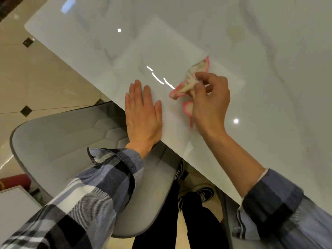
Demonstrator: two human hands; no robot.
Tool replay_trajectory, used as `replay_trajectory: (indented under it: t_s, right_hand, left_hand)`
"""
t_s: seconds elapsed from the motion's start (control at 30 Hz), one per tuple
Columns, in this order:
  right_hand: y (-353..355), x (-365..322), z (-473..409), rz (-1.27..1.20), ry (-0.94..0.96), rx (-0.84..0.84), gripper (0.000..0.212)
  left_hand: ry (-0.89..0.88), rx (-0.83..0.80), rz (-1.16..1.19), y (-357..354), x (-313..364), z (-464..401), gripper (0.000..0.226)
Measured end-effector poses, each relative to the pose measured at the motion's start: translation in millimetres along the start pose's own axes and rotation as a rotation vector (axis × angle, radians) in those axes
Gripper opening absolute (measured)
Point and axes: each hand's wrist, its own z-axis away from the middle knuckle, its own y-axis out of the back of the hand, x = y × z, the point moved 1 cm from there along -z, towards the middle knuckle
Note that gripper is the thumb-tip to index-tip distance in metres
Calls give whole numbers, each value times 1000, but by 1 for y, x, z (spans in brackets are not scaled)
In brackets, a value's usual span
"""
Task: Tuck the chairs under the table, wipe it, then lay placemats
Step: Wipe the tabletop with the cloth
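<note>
Single head-worn view, close, tilted steeply down over the table [269, 51] edge

Looks like a home dining area, or maybe a restaurant; can't tell which. Evidence: big glossy white marble-look table [179, 33] across upper right of frame, w/ ceiling lights reflected in it; padded grey chair [59, 141] lower left, seat partly under table edge; polished cream floor tiles [45, 83] w/ small black diamond insets at left.
</note>
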Motion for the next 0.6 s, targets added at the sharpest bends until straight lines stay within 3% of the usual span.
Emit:
replay_trajectory:
  t_s: [0.1,0.17,0.23,0.33,0.47,0.6]
  right_hand:
    - [-1,4,9,-161,-144,77,20]
    - [9,19,16,-4,-167,100,19]
    - [23,32,25,264,44,56,18]
    - [30,49,36,454,396,-213,20]
    - [23,49,44,347,375,-450,19]
    - [-4,48,73,518,531,-572,55]
  left_hand:
    - [-2,6,-2,-1,-1,-1,54]
    - [-4,3,-1,0,0,-1,54]
    - [-5,1,-2,0,0,-1,55]
    - [2,9,-7,0,-1,0,55]
    - [-5,-11,1,1,0,0,54]
    - [-18,-45,27,8,-9,-4,51]
